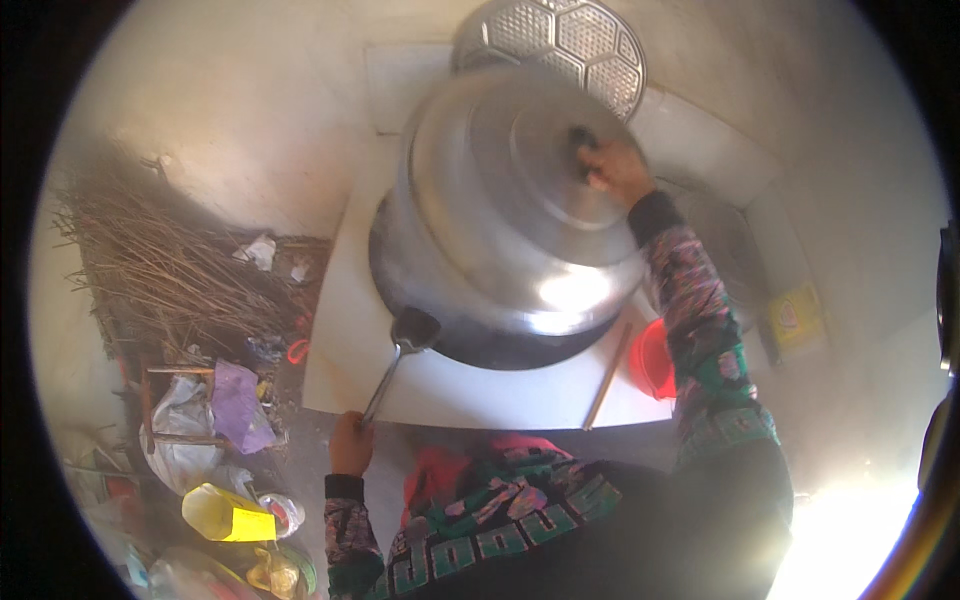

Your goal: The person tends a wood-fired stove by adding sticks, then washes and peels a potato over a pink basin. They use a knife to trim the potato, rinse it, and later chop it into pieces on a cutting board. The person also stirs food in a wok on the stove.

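Note:
My right hand (619, 171) grips the dark knob on a large domed metal lid (480, 225). The lid is tilted and blurred, and it covers most of a dark wok (517, 352) set in the white stove top (480, 397). Only the wok's left and front rim show; what is inside is hidden. In my left hand (351, 444) is the handle of a metal wok spatula (386, 375). Its dark blade lies at the wok's front-left rim; whether it touches the rim, I cannot tell.
A perforated metal steamer rack (592, 37) leans behind the lid. A wooden stick (607, 379) and a red plastic bowl (651, 360) sit right of the wok. Dry brushwood (180, 262) is heaped at left, above a yellow container (225, 514) and plastic bags (180, 435).

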Motion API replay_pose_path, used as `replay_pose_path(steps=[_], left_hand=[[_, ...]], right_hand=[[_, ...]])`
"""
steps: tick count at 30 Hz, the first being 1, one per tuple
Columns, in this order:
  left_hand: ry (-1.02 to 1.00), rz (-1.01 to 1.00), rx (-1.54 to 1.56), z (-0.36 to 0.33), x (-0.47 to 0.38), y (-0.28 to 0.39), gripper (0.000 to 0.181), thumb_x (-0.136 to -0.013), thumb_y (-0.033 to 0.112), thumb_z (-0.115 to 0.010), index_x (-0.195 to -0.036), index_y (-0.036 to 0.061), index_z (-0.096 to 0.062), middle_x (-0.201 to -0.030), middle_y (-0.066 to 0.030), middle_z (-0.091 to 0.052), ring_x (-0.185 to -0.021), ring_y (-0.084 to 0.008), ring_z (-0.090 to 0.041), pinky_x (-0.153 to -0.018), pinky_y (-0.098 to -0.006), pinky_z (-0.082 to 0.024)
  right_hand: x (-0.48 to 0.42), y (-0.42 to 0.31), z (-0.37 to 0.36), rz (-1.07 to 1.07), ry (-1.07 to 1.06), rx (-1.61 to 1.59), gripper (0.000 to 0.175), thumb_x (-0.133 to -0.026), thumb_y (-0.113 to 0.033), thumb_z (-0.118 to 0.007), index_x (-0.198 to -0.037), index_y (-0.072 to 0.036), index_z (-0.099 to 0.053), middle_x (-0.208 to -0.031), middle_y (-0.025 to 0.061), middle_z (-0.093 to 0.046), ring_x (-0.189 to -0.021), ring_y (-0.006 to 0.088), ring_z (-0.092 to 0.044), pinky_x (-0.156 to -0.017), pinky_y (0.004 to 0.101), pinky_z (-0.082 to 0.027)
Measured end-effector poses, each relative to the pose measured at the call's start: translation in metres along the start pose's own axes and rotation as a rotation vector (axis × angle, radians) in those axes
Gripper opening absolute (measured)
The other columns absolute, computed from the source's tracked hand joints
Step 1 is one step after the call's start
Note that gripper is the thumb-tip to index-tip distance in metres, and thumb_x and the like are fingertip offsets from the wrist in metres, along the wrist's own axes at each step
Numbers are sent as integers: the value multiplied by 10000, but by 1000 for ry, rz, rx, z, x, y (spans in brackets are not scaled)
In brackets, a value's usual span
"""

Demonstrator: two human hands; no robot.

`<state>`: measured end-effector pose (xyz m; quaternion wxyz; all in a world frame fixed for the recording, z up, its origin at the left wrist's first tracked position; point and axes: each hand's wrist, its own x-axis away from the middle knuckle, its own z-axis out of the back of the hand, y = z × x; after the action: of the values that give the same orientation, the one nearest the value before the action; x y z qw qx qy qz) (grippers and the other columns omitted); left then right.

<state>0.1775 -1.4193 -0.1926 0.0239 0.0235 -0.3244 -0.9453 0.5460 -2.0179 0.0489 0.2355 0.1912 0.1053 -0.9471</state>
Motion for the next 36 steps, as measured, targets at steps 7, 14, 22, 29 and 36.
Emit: replay_pose_path(steps=[7,14,22,29,36], left_hand=[[59,172,269,-12,9,68,234,-948,201,-696,-1052,20,-591,-895,-151,-672,-832,-292,-665,-759,-405,-513],[40,179,382,-17,-9,140,217,-972,215,-660,-1042,30,-571,-829,-132,-630,-738,-254,-610,-686,-395,-482],[46,274,335,-21,2,177,238,-974,249,-654,-1034,36,-566,-768,-156,-640,-695,-323,-652,-649,-426,-497],[-4,262,340,-33,-1,183,242,-979,260,-645,-1014,35,-563,-789,-173,-644,-748,-352,-665,-670,-454,-500],[-93,346,339,-29,-5,195,297,-980,304,-646,-1033,17,-588,-836,-160,-643,-800,-298,-636,-736,-422,-497]], right_hand=[[2,79,103,-787,412,-1090,381,-910,-46,-735,-1229,86,-574,-1096,150,-612,-928,235,-670,-798,396,-677],[-1,138,67,-617,563,-1078,312,-921,13,-691,-1190,124,-580,-1158,186,-638,-1053,290,-675,-853,434,-677],[-41,201,46,-652,526,-951,295,-975,-81,-678,-1168,121,-581,-1128,209,-654,-1014,306,-688,-838,424,-670],[-23,295,46,-524,175,348,505,-994,-422,-581,-1099,63,-675,-1151,218,-720,-1004,378,-712,-841,486,-615],[-17,318,47,-273,32,704,529,-981,-493,-570,-1136,-9,-714,-1147,193,-735,-1032,375,-710,-859,477,-588]])
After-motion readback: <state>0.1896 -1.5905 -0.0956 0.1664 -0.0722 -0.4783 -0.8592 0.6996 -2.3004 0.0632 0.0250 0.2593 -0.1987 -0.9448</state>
